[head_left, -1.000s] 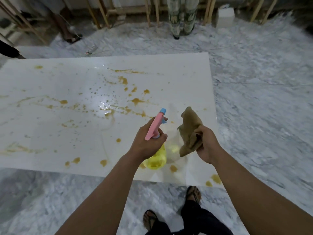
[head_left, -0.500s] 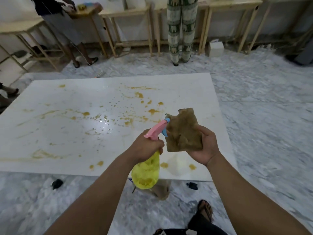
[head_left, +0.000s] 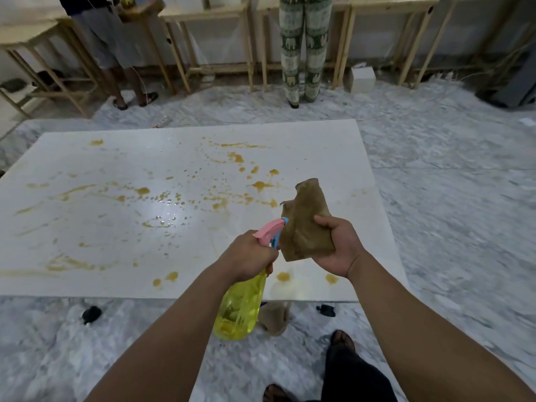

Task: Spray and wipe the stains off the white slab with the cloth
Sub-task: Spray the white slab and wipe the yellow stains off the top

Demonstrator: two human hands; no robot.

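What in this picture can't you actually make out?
- Left hand's trigger finger: hidden behind the bottle's pink head.
- Part of the slab: covered by the cloth and right hand.
- Slab's left end: cut off by the frame edge.
- Small black things on the floor: too small to identify.

L hand (head_left: 246, 258) grips spray bottle (head_left: 240, 309); R hand (head_left: 338, 248) holds cloth (head_left: 304, 224).

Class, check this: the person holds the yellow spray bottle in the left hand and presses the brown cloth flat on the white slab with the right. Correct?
Not quite. The head view shows the right hand holding the brown cloth up in the air above the white slab, at the nozzle. The left hand does hold the yellow spray bottle.
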